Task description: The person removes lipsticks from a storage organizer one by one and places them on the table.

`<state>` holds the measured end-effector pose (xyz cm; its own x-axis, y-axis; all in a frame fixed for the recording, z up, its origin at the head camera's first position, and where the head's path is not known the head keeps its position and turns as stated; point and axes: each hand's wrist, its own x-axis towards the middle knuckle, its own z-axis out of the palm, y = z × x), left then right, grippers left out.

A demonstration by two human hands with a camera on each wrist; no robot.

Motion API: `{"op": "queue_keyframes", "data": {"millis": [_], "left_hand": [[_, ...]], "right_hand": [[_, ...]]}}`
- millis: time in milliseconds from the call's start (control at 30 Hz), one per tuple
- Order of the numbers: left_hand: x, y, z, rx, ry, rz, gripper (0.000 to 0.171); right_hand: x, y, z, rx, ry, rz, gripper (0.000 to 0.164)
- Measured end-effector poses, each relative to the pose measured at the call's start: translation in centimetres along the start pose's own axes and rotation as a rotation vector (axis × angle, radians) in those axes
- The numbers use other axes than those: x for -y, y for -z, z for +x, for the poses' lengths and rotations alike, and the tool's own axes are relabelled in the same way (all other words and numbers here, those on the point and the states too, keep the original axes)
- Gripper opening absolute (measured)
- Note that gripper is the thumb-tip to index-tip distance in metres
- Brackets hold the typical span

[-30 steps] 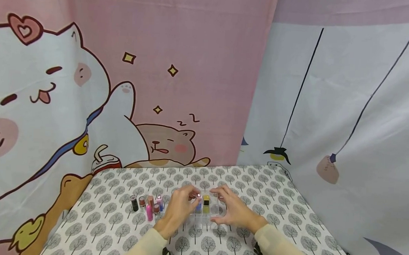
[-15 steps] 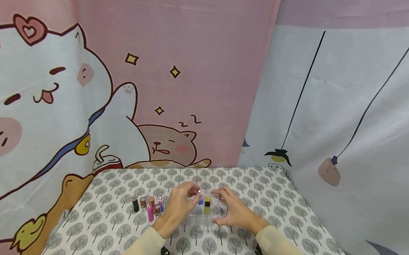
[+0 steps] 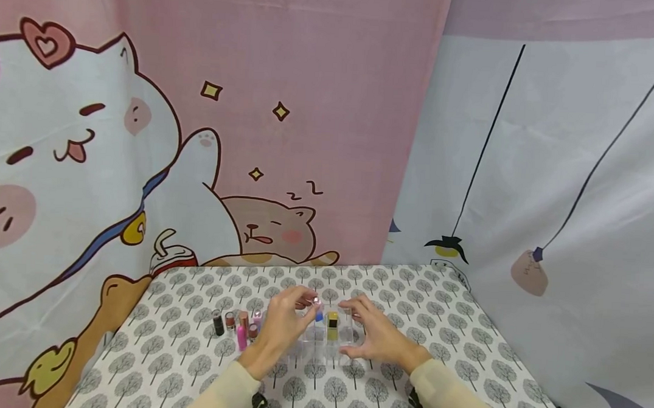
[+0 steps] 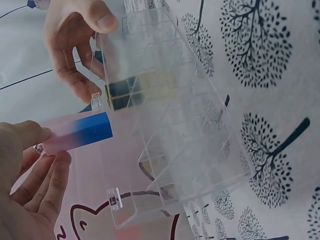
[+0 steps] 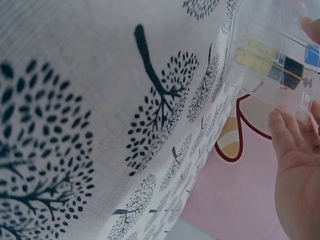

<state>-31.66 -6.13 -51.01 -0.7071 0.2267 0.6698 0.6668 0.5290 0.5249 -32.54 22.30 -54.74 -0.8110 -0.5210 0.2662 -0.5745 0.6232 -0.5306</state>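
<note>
My left hand [image 3: 282, 321] pinches a lipstick tube [image 4: 80, 132], pink fading to blue with a shiny end, between thumb and fingers. The tube is tilted, its blue end pointing toward a clear plastic organizer [image 4: 200, 160] with several compartments. On the organizer's right side, my right hand [image 3: 380, 335] holds it, thumb at the near edge and fingers at the far edge. One compartment contains a gold and black lipstick [image 3: 332, 327]. In the right wrist view, the blue end of the held tube shows beyond that lipstick.
Left of the organizer stand several lipsticks: a black one [image 3: 218, 323], a bright pink one [image 3: 241, 339], a rose-gold one [image 3: 244, 318], brownish ones and another pink-blue one [image 3: 257, 316]. The tree-print tablecloth [image 3: 162, 343] meets a cartoon cloth backdrop [image 3: 352, 138].
My left hand has drawn the pink-blue lipstick up and slightly left from low in the organizer. My right hand keeps its hold on the organizer's right side.
</note>
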Motion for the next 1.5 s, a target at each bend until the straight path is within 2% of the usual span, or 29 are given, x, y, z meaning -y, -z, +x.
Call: {"op": "queue_keyframes", "data": {"millis": [300, 600, 833, 1067, 1500], "left_hand": [[-0.1, 1.3, 0.2, -0.033, -0.033, 0.008, 0.027], [0.3, 2.6, 0.1, -0.063, -0.053, 0.021, 0.029], [0.8, 3.7, 0.0, -0.105, -0.095, 0.028, 0.029], [1.3, 4.9, -0.4, -0.111, -0.065, 0.070, 0.030], [1.9, 6.2, -0.7, -0.105, -0.064, 0.081, 0.030]], "right_hand": [[0.2, 0.0, 0.0, -0.015, 0.041, 0.001, 0.099], [0.1, 0.0, -0.1, -0.013, 0.010, 0.006, 0.100], [0.1, 0.1, -0.1, 0.005, 0.000, 0.030, 0.100], [0.1, 0.0, -0.1, -0.005, -0.002, 0.039, 0.099], [0.1, 0.1, -0.3, -0.010, -0.009, 0.029, 0.101]]}}
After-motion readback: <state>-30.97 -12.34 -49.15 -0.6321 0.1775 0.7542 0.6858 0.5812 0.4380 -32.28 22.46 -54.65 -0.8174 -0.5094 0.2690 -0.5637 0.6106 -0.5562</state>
